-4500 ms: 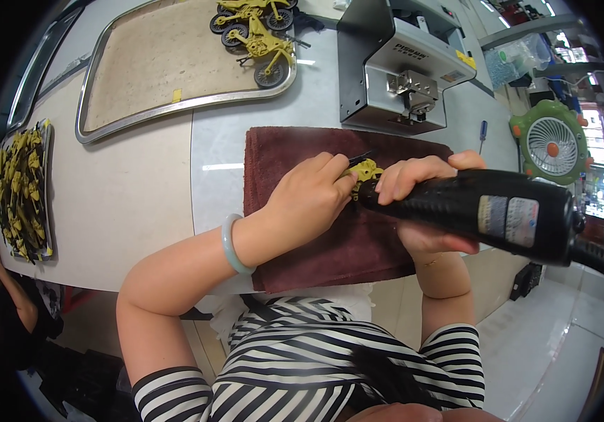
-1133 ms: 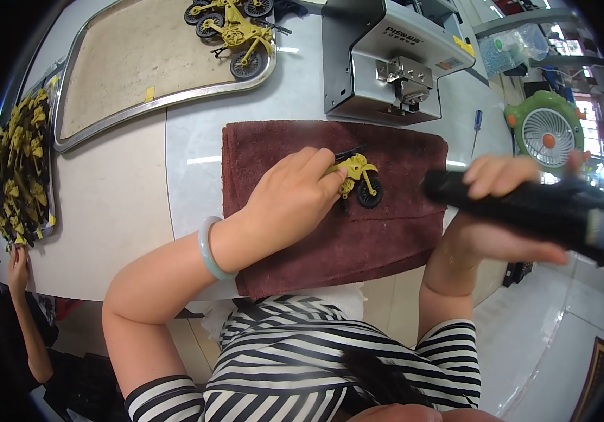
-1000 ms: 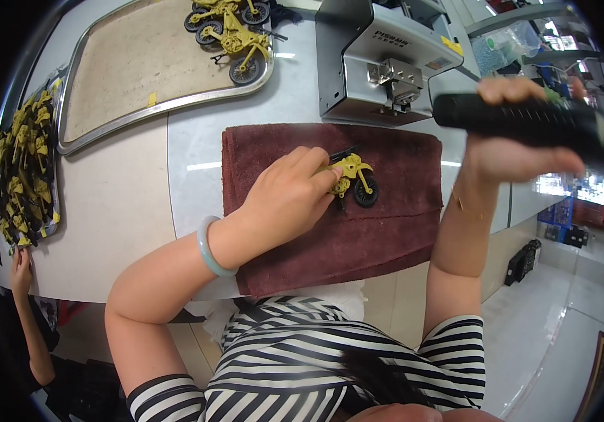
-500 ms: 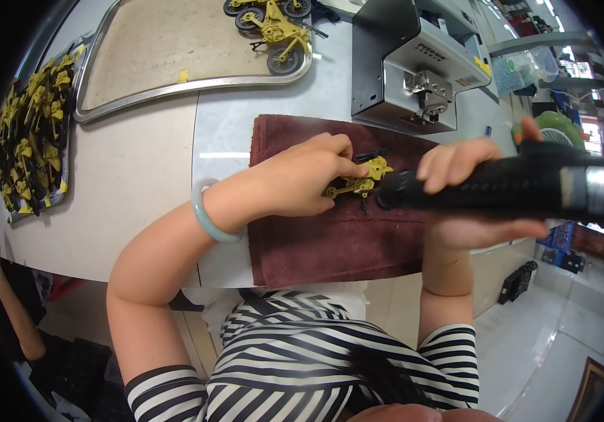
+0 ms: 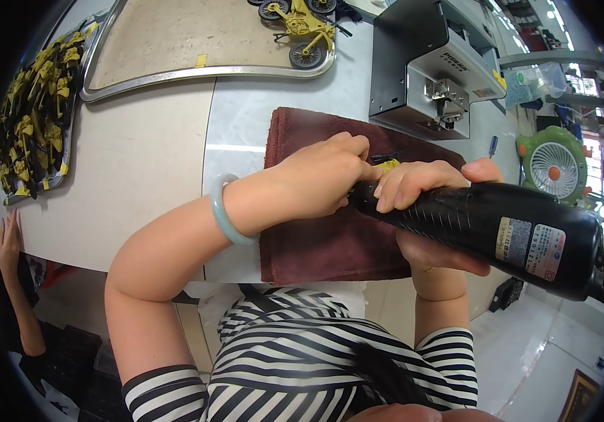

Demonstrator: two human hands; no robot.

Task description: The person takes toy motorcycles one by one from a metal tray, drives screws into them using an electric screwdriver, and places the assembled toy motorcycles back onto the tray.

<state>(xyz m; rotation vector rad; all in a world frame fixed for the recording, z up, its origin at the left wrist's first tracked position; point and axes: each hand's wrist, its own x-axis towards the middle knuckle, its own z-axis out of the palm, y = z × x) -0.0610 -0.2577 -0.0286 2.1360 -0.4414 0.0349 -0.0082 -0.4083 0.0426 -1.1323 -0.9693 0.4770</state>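
My left hand presses down on a small yellow toy motorcycle that lies on a dark red cloth; most of the toy is hidden under my fingers. My right hand grips a black electric screwdriver with its tip lowered onto the toy, right beside my left fingers. A pale green bangle sits on my left wrist.
A grey machine stands behind the cloth. A metal tray at the back holds assembled yellow motorcycles. Another tray at the left is piled with yellow parts. A green fan stands at the right. Another person's hand shows at the left edge.
My right hand had lifted the screwdriver up and away to the right, then brought it back down onto the toy. My left hand stayed on the toy.
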